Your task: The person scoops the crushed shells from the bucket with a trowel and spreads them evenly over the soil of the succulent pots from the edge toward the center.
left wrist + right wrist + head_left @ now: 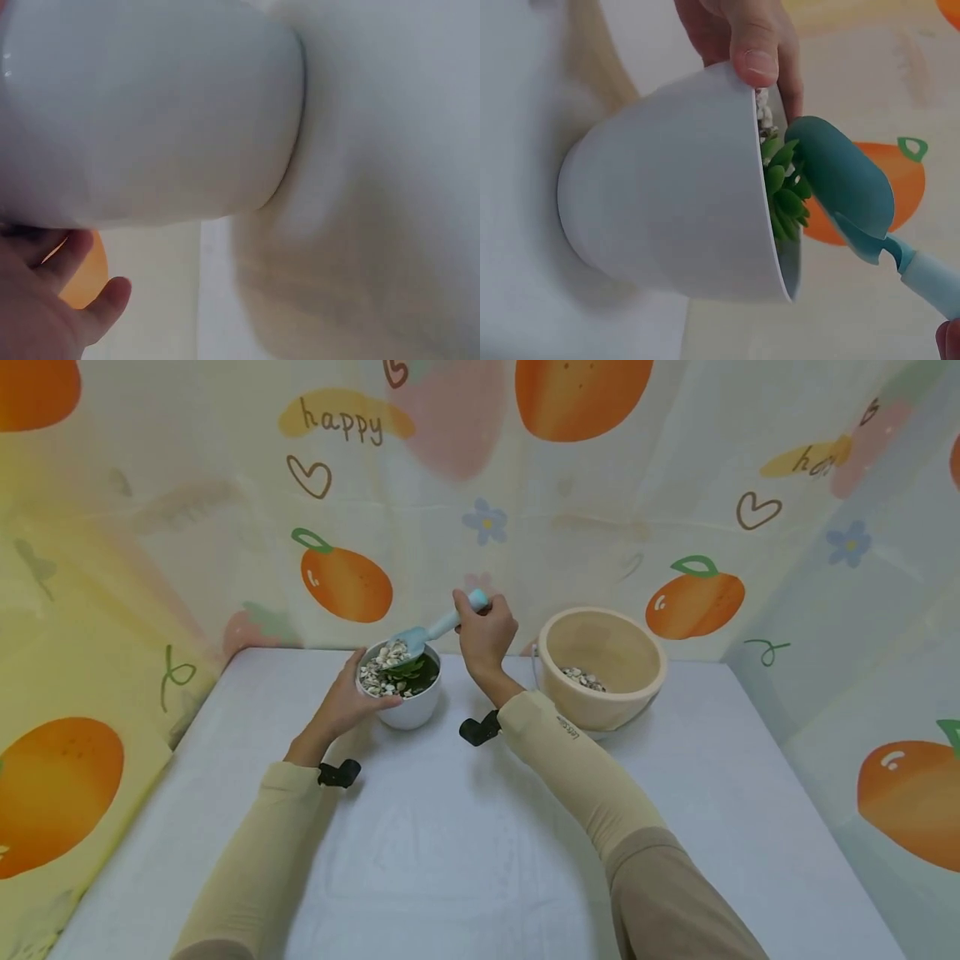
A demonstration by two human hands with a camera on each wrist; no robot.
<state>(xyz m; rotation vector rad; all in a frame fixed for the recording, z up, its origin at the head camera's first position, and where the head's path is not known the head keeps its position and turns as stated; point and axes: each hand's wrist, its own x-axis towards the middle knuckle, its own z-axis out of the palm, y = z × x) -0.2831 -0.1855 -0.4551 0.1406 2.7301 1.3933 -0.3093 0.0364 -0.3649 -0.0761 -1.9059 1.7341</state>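
Observation:
A white plant pot [408, 712] stands on the table, left of the middle, with a green succulent [786, 187] and pale pebbles [372, 679] inside. My left hand [343, 700] grips the pot from its left side, thumb over the near rim and fingers round the far side. In my right hand [486, 633] is the handle of a small light-blue trowel [847, 176], held above the pot. The trowel's blade tilts down over the rim beside the succulent's leaves, and pebbles lie at the blade in the head view.
A beige bucket [600, 714] with a thin handle stands right of the pot, behind my right forearm. More pebbles [583, 678] lie in its bottom. A white cloth covers the table [435, 860], and a fruit-printed curtain [570, 527] hangs close behind.

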